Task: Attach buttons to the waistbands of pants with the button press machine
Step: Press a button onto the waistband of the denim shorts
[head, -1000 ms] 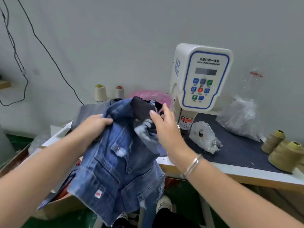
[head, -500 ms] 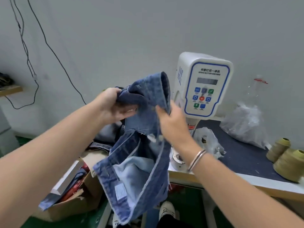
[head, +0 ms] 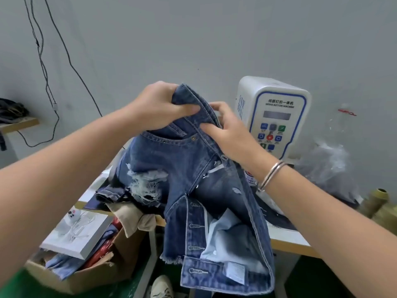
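Ripped blue denim pants (head: pixel 182 168) hang in the air in front of me, waistband up. My left hand (head: pixel 161 106) grips the top of the waistband (head: pixel 193 97), thumb on the front. My right hand (head: pixel 229 134) pinches the waistband edge just to the right, a bangle on its wrist. The fly flap with several buttonholes hangs open below. The white button press machine (head: pixel 277 112) with its blue-framed control panel stands behind my right hand; its press head is hidden by the pants and my arm.
The table (head: pixel 287 241) with a dark mat lies under the machine. A clear plastic bag (head: pixel 326 166) and olive thread cones (head: pixel 376 201) sit at right. A cardboard box (head: pixel 96 269) with clothes and a white board stands at lower left. Cables hang on the wall.
Both hands have raised the pants higher and turned them, so the front with the pocket and fly faces me. The hands have shifted along the waistband.
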`<action>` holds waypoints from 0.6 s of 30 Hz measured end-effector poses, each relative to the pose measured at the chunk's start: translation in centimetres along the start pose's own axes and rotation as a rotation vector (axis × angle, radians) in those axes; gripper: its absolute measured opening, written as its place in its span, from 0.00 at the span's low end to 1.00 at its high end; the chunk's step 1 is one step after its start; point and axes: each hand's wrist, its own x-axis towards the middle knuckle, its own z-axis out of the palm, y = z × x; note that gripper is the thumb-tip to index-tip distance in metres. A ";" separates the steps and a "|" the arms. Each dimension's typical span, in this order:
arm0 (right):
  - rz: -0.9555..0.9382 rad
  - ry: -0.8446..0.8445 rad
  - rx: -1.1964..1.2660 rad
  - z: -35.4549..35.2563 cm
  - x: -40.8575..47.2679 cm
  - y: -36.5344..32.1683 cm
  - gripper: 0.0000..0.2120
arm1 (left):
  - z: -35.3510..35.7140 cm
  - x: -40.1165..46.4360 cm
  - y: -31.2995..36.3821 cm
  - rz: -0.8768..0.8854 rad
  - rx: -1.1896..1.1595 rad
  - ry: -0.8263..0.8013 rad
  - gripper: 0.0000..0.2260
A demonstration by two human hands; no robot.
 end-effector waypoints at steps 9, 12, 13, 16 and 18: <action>-0.644 -0.709 -0.965 -2.2 -10.1 6.6 0.23 | -1.1 2.8 -4.7 -0.230 -0.252 0.134 0.06; -0.568 -0.752 -1.073 -3.9 -10.9 8.0 0.33 | -1.4 3.5 -5.6 -0.260 -0.204 0.132 0.09; -0.584 -0.726 -1.119 -4.5 -10.9 8.4 0.35 | -1.6 3.7 -6.0 -0.274 -0.192 0.142 0.10; -0.698 -0.554 -1.238 -5.3 -10.2 9.5 0.21 | -2.4 4.0 -7.3 -0.321 -0.202 0.196 0.10; -0.679 -0.389 -1.323 -5.5 -9.2 9.3 0.05 | -2.9 4.1 -8.1 -0.354 -0.229 0.220 0.10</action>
